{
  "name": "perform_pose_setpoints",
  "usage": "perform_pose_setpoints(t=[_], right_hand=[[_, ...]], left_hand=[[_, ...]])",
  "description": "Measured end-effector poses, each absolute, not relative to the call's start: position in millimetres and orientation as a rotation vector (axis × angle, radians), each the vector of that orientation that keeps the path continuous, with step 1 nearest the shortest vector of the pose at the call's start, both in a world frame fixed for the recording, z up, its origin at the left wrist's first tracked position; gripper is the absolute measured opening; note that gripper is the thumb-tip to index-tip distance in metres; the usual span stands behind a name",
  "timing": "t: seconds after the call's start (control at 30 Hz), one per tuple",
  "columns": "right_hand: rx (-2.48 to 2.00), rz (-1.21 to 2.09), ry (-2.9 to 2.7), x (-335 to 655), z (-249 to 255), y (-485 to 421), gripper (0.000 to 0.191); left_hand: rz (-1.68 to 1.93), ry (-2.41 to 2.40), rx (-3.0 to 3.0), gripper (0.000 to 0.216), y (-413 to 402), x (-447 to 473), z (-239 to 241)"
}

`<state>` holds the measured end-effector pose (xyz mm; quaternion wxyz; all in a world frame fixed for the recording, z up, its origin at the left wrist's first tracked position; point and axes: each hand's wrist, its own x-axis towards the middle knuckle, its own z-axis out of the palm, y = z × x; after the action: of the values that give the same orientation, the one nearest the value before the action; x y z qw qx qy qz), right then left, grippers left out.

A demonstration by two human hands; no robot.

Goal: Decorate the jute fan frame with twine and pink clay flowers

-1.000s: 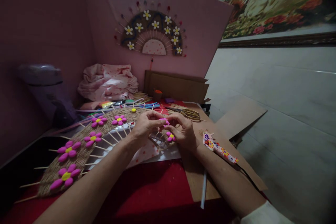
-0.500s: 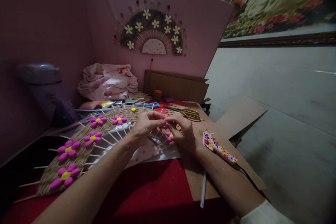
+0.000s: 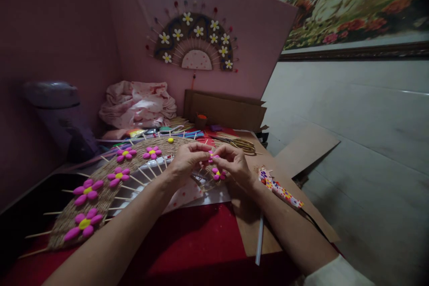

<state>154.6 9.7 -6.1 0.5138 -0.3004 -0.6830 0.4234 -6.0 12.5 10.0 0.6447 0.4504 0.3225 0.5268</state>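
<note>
A half-round fan (image 3: 65, 214) of coiled twine on thin wooden sticks lies on the table, with pink clay flowers (image 3: 87, 191) with yellow centres along it. At its right part, my left hand (image 3: 189, 158) and my right hand (image 3: 234, 163) meet around a small pink clay flower (image 3: 212, 157). Thumb and fingers of both hands are closed in a pinch at its petals. Whether it rests on the twine or is lifted, I cannot tell. Another pink flower, with a yellow centre, shows just below. A lone yellow clay dot (image 3: 170, 140) sits on the top of the band.
Scissors (image 3: 243, 145) with golden handles lie beyond my right hand. A glue stick (image 3: 259, 239) and a flower-patterned glue gun (image 3: 279, 190) rest on cardboard at the right. Crumpled pink cloth (image 3: 137, 105) and a purple cylinder (image 3: 62, 120) stand behind. A finished fan (image 3: 194, 38) hangs on the wall.
My right hand's fingers have opened slightly and shifted, so more of the pink flower between the hands shows. My left hand stays nearly in place.
</note>
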Motion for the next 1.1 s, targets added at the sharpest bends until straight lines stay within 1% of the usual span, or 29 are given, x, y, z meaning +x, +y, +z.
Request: perform_pose_setpoints(t=[0.07, 0.17, 0.23, 0.3, 0.4, 0.47, 0.57, 0.6, 0.7, 0.8, 0.93, 1.1], right_hand=[[-0.671, 1.144, -1.578, 156, -6, 13, 0.016], [-0.657, 1.134, -1.508, 156, -5, 17, 0.018], [-0.675, 1.03, -1.496, 155, -4, 18, 0.017], [-0.653, 0.857, -1.51, 153, -4, 18, 0.013], [-0.577, 0.61, -1.572, 151, -4, 19, 0.007], [-0.564, 0.554, -1.639, 152, -6, 19, 0.011], [-0.593, 0.526, -1.704, 154, -9, 20, 0.021], [-0.598, 0.506, -1.711, 155, -9, 20, 0.02], [-0.576, 0.482, -1.705, 154, -7, 19, 0.01], [-0.553, 0.531, -1.662, 152, -4, 18, 0.004], [-0.508, 0.592, -1.628, 149, -4, 16, 0.004], [-0.531, 0.552, -1.632, 150, -7, 16, 0.009]], left_hand=[[1.262, 0.775, 1.024, 0.023, 15, -9, 12], [1.304, 0.796, 1.02, 0.021, 18, -14, 14], [1.263, 0.764, 1.042, 0.02, 17, -15, 13], [1.153, 0.713, 1.097, 0.016, 15, -13, 11], [1.009, 0.643, 1.186, 0.026, 11, -9, 7], [1.013, 0.647, 1.197, 0.029, 11, -8, 5], [1.052, 0.708, 1.17, 0.029, 12, -9, 3], [1.053, 0.723, 1.166, 0.03, 13, -9, 3], [1.044, 0.727, 1.153, 0.033, 13, -10, 3], [1.036, 0.661, 1.141, 0.039, 12, -9, 3], [1.046, 0.643, 1.103, 0.034, 11, -7, 3], [0.971, 0.604, 1.078, 0.033, 10, -7, 5]])
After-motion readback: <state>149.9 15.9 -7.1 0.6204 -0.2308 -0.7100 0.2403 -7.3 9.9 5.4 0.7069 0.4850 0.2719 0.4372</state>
